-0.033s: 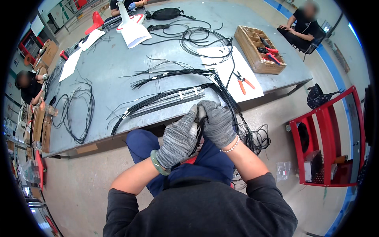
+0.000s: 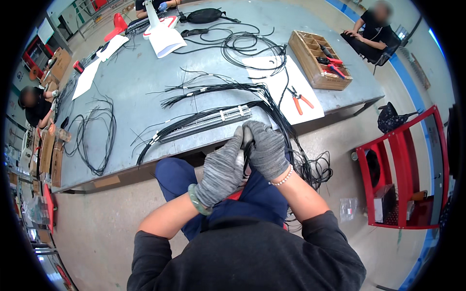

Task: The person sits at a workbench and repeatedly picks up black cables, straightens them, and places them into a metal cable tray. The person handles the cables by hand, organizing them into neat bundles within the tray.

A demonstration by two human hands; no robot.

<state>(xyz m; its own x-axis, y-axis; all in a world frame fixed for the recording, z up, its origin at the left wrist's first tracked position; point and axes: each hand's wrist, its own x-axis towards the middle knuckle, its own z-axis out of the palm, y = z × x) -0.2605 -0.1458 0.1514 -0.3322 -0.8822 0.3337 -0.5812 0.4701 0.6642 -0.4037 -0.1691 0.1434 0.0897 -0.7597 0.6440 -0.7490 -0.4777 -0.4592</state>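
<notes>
Both my gloved hands meet just off the table's near edge, above my lap. My left hand [image 2: 221, 169] is closed, its fingertips pressed against those of my right hand [image 2: 267, 148], which is closed too. Between them I grip black cables [image 2: 248, 151]; the pinched part is hidden by the gloves. Past my hands, a bundle of black cables [image 2: 213, 88] with white tags lies across the table and drops over its edge by my right hand. A grey slotted strip [image 2: 208, 123] with white pieces rests on the table beside more black cables.
Orange-handled pliers [image 2: 300, 101] lie on a white sheet [image 2: 310, 114]. Behind it stands a wooden box [image 2: 310, 72] of tools. Cable coils [image 2: 104, 140] spread over the table [image 2: 141, 97]. Loose cables [image 2: 315, 169] hang at right, near a red metal rack [image 2: 407, 179]. Other people sit around the table.
My hands have moved up very slightly, still together on the cables. Nothing else has visibly moved.
</notes>
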